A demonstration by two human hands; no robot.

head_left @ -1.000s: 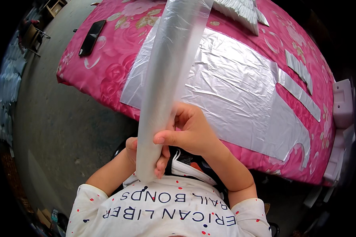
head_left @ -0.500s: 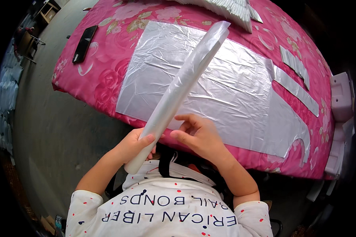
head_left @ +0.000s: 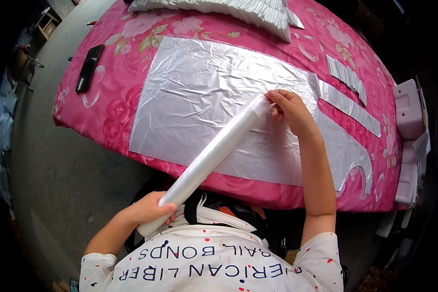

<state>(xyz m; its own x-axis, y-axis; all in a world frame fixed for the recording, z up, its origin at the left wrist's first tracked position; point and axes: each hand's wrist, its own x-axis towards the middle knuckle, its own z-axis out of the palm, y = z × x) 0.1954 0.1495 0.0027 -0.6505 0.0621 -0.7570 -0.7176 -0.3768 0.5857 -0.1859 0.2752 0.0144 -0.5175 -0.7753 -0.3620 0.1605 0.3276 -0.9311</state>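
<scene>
A long roll of thin, whitish translucent plastic (head_left: 209, 156) slants from my waist up over the table edge. My left hand (head_left: 152, 209) is wrapped round its lower end, thumb on top. At the upper end my right hand (head_left: 293, 111) pinches the roll's tip between thumb and fingertips. Beneath them, flat silvery plastic bags (head_left: 180, 104) lie on the table, creased and shiny, with a cut-out handle shape (head_left: 353, 160) at their right end.
A pink flowered cloth covers the table (head_left: 117, 104). On it lie a black phone (head_left: 89, 68) at the left, a thick stack of folded plastic (head_left: 228, 12) at the back and a small folded bundle (head_left: 346, 78) at the right. Pale pink plastic containers (head_left: 408, 109) stand beyond the right edge.
My right hand has moved up and away from beside the roll's lower part to its far tip, which it now pinches. The roll has tilted lower; my left hand has shifted nearer my body.
</scene>
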